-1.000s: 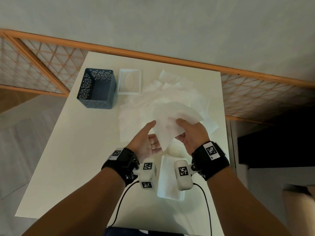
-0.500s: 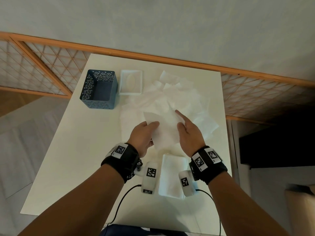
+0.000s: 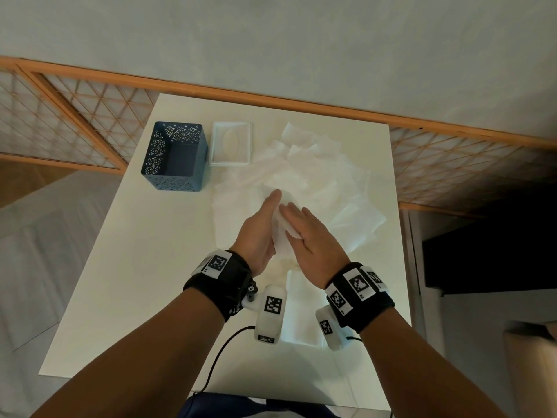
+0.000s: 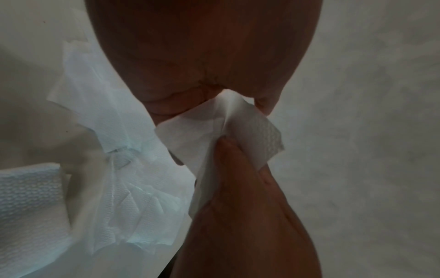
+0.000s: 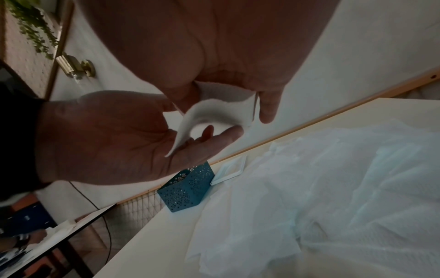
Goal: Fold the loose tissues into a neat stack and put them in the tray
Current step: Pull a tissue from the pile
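Note:
I hold one white tissue [image 3: 281,236] above the table, sandwiched between my two flat hands. My left hand [image 3: 259,229] stands on edge with straight fingers against the tissue's left side. My right hand [image 3: 307,236] lies over its right side, fingers straight. The left wrist view shows the tissue [image 4: 214,131] bent between both palms. In the right wrist view its curled edge [image 5: 214,111] sticks out between them. Loose tissues [image 3: 319,182] lie spread behind my hands. A folded stack [image 3: 301,312] lies near the front edge, partly hidden by my wrists.
A blue perforated box [image 3: 174,158] stands at the table's back left, with a shallow white tray [image 3: 230,143] beside it on the right. A wooden rail [image 3: 301,104] runs behind the white table [image 3: 135,267]. A black cable [image 3: 223,351] hangs off the front edge.
The tissue was held spread out in my fingers. My hands have come together palm to palm, and the tissue is now doubled over between them.

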Tool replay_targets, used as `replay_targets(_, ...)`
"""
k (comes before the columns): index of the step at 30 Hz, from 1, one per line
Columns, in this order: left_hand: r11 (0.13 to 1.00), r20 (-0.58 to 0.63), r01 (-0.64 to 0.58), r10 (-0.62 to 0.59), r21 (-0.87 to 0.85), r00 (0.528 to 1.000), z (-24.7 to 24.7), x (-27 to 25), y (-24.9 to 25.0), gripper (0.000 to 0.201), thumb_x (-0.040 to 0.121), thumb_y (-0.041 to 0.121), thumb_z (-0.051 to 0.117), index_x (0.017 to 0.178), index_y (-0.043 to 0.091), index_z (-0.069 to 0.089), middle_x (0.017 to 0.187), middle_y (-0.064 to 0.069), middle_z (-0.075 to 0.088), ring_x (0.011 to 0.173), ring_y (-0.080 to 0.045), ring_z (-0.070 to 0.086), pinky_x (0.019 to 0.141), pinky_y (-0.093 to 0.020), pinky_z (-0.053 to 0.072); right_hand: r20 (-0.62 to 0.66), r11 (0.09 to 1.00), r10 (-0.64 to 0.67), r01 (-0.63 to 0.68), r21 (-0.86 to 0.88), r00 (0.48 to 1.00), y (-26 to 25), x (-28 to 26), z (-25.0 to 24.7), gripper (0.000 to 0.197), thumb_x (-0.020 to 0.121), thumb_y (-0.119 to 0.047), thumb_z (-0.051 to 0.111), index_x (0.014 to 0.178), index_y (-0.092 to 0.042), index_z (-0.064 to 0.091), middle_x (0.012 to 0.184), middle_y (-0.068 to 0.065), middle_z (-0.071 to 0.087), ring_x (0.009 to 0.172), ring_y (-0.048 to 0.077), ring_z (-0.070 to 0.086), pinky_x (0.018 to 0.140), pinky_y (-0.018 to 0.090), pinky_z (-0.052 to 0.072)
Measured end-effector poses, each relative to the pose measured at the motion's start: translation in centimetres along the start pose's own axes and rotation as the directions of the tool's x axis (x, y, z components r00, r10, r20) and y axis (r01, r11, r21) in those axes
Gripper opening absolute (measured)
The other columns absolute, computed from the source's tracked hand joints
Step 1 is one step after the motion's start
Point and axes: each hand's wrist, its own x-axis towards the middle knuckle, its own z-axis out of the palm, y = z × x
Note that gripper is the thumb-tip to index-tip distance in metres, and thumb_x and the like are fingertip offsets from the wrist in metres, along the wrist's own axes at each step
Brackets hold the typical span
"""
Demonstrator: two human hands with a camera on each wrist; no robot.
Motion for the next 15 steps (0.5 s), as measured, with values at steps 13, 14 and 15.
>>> replay_targets(13,0.996,-0.16,-0.051,0.062,0.07,0.985,-1.3,0.6,-0.3,0.031,0.105,0.024,0.058,0.127,0.005,0.068,0.125,-0.018,0.074,0.111,-0.032,0.073,0.105,-0.055,0.052,-0.166,0.833,0.356,-0.232,0.502,0.919,-0.7,-0.6,-2.1,0.052,0.097,-0.054,0.061,0.144,-0.033,0.054,0.147,-0.012,0.056,0.13,0.001,0.054,0.107,0.027,0.045)
replay_targets(14,0.996,-0.143,-0.042,0.053,0.082,0.988,-1.4,0.5,-0.4,0.031,0.105,0.024,0.057,0.128,0.006,0.068,0.123,-0.016,0.075,0.114,-0.032,0.073,0.102,-0.054,0.055,-0.147,0.798,0.433,-0.303,0.521,0.889,-0.4,-0.2,-2.2,0.048,0.095,-0.058,0.06,0.134,-0.03,0.062,0.136,-0.009,0.065,0.122,0.009,0.062,0.107,0.034,0.049)
replay_targets(15,0.995,-0.12,-0.031,0.042,0.092,0.992,-1.4,0.3,-0.4,0.031,0.106,0.024,0.056,0.129,0.007,0.068,0.122,-0.013,0.076,0.115,-0.031,0.073,0.098,-0.05,0.058,-0.115,0.756,0.497,-0.364,0.544,0.86,-0.1,0.3,-2.3,0.049,0.09,-0.062,0.058,0.121,-0.025,0.068,0.122,-0.004,0.072,0.113,0.018,0.068,0.104,0.043,0.053)
